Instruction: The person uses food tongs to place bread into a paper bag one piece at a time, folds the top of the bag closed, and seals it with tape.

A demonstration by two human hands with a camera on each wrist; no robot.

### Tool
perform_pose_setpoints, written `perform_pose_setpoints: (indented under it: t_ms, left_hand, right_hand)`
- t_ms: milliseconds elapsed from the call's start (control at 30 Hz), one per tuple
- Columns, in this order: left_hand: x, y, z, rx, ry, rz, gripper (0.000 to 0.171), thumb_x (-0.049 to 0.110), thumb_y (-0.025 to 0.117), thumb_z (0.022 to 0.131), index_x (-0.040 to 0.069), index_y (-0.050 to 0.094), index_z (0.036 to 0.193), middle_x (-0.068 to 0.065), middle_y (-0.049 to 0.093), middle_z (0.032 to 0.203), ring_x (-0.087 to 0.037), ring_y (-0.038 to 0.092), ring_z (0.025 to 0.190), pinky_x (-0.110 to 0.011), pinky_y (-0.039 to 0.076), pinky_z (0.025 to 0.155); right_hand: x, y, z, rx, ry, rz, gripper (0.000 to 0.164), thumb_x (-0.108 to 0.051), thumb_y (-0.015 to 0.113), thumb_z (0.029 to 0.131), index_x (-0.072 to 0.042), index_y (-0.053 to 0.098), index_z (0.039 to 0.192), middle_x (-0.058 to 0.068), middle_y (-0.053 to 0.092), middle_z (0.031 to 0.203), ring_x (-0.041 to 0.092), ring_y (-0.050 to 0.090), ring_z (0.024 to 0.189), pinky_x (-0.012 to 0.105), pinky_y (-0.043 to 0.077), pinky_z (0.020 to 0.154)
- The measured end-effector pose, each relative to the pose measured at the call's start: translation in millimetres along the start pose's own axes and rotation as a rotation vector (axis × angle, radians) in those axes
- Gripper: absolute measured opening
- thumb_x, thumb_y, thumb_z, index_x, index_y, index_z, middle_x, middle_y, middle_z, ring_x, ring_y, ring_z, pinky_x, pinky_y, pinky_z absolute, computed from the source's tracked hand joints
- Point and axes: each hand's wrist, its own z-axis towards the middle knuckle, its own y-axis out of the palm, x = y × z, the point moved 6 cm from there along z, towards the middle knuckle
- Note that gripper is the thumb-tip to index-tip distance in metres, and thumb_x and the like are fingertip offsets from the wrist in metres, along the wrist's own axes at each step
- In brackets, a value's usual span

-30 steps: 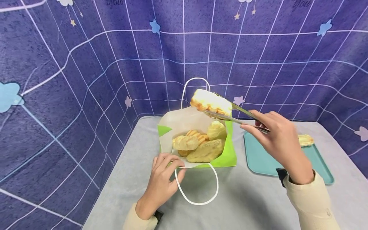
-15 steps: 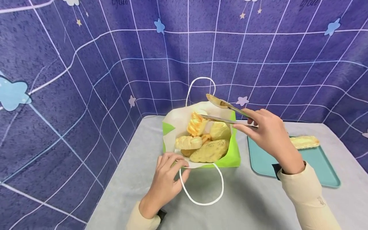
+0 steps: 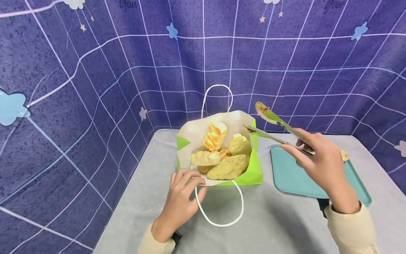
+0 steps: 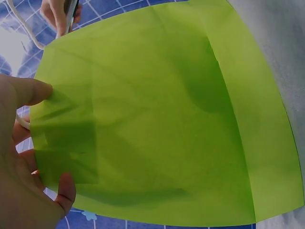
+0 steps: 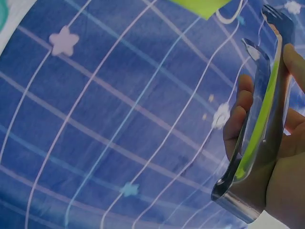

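My left hand (image 3: 180, 195) grips the near rim of a green paper bag (image 3: 253, 173) with a white lining. Its thumb lies outside on the green wall (image 4: 152, 119). In my right hand (image 3: 323, 165) are metal tongs (image 3: 268, 114), held right of the bag with their tips spread and nothing between them. The right wrist view shows fingers round the tongs (image 5: 269, 138). Inside the bag a golden, glossy bread (image 3: 215, 135) leans against the back wall. Below it lie a pale twisted roll (image 3: 205, 158), a long speckled bread (image 3: 229, 167) and a rounded bun (image 3: 239, 144).
A teal tray (image 3: 295, 178) lies on the grey cloth-covered table (image 3: 253, 222) at the right, with a bread (image 3: 344, 155) partly hidden behind my right hand. White cord handles (image 3: 219, 225) stick out at the bag's front and back. A blue patterned curtain (image 3: 203, 53) surrounds the table.
The golden bread went from between the tongs, above the bag, down into it. The tongs opened, then moved right, away from the bag. My left hand stays on the rim.
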Motion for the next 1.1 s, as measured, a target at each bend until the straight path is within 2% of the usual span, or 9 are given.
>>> perform_pose_setpoints:
  t_ms: [100, 200, 333, 467, 600, 700, 900, 1033, 1100]
  left_hand:
    - [-0.4, -0.2, -0.7, 0.0, -0.006, -0.002, 0.007, 0.02, 0.065, 0.078, 0.021, 0.062, 0.084, 0.006, 0.056, 0.096, -0.016, 0.045, 0.093, -0.034, 0.027, 0.074]
    - [-0.3, 1.2, -1.0, -0.004, -0.009, -0.004, 0.007, 0.02, 0.065, 0.078, 0.021, 0.062, 0.084, 0.007, 0.056, 0.096, -0.016, 0.045, 0.093, -0.034, 0.027, 0.074]
    - [-0.1, 1.7, -1.8, -0.006, -0.013, -0.002, 0.007, 0.019, 0.065, 0.078, 0.021, 0.061, 0.084, 0.007, 0.056, 0.096, -0.016, 0.045, 0.093, -0.035, 0.028, 0.075]
    - [-0.4, 1.6, -1.6, -0.001, -0.012, 0.0, 0.007, 0.019, 0.065, 0.078, 0.021, 0.061, 0.083, 0.007, 0.056, 0.096, -0.017, 0.045, 0.094, -0.035, 0.028, 0.075]
    - [-0.1, 0.5, -0.7, 0.02, 0.006, 0.008, 0.007, 0.018, 0.065, 0.077, 0.02, 0.062, 0.083, 0.006, 0.056, 0.095, -0.017, 0.046, 0.092, -0.035, 0.027, 0.073]
    - [0.0, -0.5, -0.7, 0.036, 0.018, 0.011, 0.008, 0.016, 0.065, 0.075, 0.02, 0.062, 0.082, 0.006, 0.057, 0.094, -0.018, 0.047, 0.092, -0.034, 0.027, 0.072]
    - [0.0, -1.0, -1.2, 0.042, 0.024, 0.015, 0.006, 0.017, 0.064, 0.077, 0.019, 0.062, 0.082, 0.005, 0.057, 0.093, -0.018, 0.047, 0.092, -0.034, 0.026, 0.071]
    - [0.8, -1.4, -1.8, 0.05, 0.034, 0.02, 0.006, 0.017, 0.063, 0.076, 0.019, 0.062, 0.082, 0.005, 0.057, 0.092, -0.019, 0.047, 0.091, -0.034, 0.026, 0.07]
    - [1.2, -1.6, -2.0, 0.053, 0.036, 0.02, 0.006, 0.017, 0.063, 0.076, 0.018, 0.063, 0.082, 0.005, 0.057, 0.092, -0.019, 0.048, 0.091, -0.034, 0.026, 0.071]
  right_hand:
    - [18, -12, -7, 0.035, 0.045, -0.018, 0.048, -0.022, 0.081, 0.061, -0.016, 0.067, 0.106, -0.004, 0.059, 0.067, -0.008, 0.047, 0.062, 0.016, 0.035, 0.052]
    - [40, -25, -14, 0.047, 0.085, -0.081, 0.045, -0.024, 0.081, 0.061, -0.013, 0.067, 0.102, -0.002, 0.059, 0.066, -0.009, 0.044, 0.06, 0.017, 0.032, 0.05]
    - [67, -37, -25, 0.038, 0.122, -0.186, 0.048, -0.03, 0.08, 0.061, -0.009, 0.066, 0.101, 0.002, 0.061, 0.065, 0.009, 0.048, 0.057, 0.022, 0.028, 0.05]
    - [90, -44, -37, -0.007, 0.171, -0.252, 0.05, -0.034, 0.079, 0.061, -0.011, 0.065, 0.103, 0.005, 0.06, 0.066, 0.024, 0.048, 0.056, 0.03, 0.026, 0.044]
    - [108, -48, -49, -0.075, 0.223, -0.311, 0.047, -0.037, 0.077, 0.062, -0.012, 0.064, 0.099, 0.01, 0.059, 0.065, 0.029, 0.047, 0.058, 0.038, 0.027, 0.041]
    - [118, -52, -58, -0.099, 0.245, -0.345, 0.05, -0.039, 0.077, 0.061, -0.01, 0.063, 0.1, 0.013, 0.06, 0.066, 0.031, 0.048, 0.06, 0.042, 0.029, 0.043]
    - [136, -60, -74, -0.041, 0.208, -0.388, 0.061, -0.032, 0.08, 0.056, -0.005, 0.064, 0.108, 0.018, 0.06, 0.067, 0.036, 0.048, 0.059, 0.037, 0.026, 0.041]
    - [145, -62, -85, -0.028, 0.156, -0.428, 0.059, -0.026, 0.079, 0.056, 0.002, 0.063, 0.105, 0.021, 0.057, 0.063, 0.037, 0.046, 0.053, 0.034, 0.023, 0.04]
    - [149, -62, -90, -0.037, 0.131, -0.447, 0.056, -0.026, 0.078, 0.056, 0.003, 0.063, 0.102, 0.019, 0.054, 0.058, 0.037, 0.044, 0.051, 0.035, 0.023, 0.039]
